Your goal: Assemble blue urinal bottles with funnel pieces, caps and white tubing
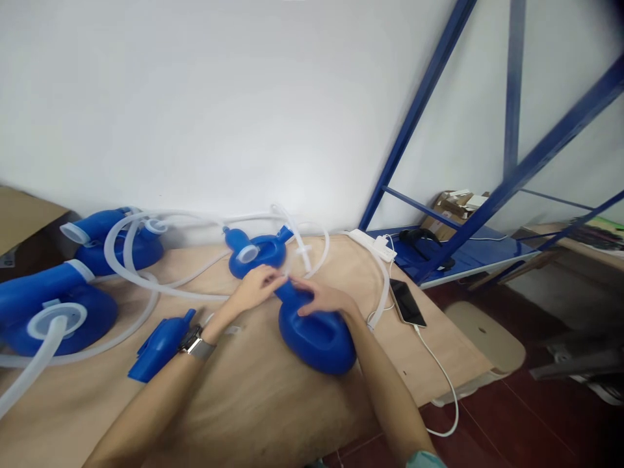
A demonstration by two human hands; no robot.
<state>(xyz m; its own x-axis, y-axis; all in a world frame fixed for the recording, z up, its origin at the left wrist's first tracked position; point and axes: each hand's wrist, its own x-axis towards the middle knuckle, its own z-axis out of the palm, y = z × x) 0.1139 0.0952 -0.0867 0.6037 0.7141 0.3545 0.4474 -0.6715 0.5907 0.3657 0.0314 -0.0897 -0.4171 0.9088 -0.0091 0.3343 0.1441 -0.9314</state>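
A blue plastic bottle (316, 338) with a hollow in its body lies on the wooden table (234, 403), its neck pointing away from me. My right hand (324, 298) is wrapped round the neck and upper body of this bottle. At the mouth of the neck, my left hand (258, 286) has its fingers pinched together; whatever small piece they hold is hidden. Just behind my hands is another blue bottle (273, 250) with a white-rimmed opening and a clear tube (305, 257) near it. A loose blue funnel-like part (160, 344) rests beside my left wrist.
More blue bottles (102, 312) with coiled clear tubing (114, 253) are at the left, near a cardboard box (29, 221). A phone (408, 302) and a power strip (373, 245) lie at the right, beside a stool (487, 335) and a blue metal frame (419, 107).
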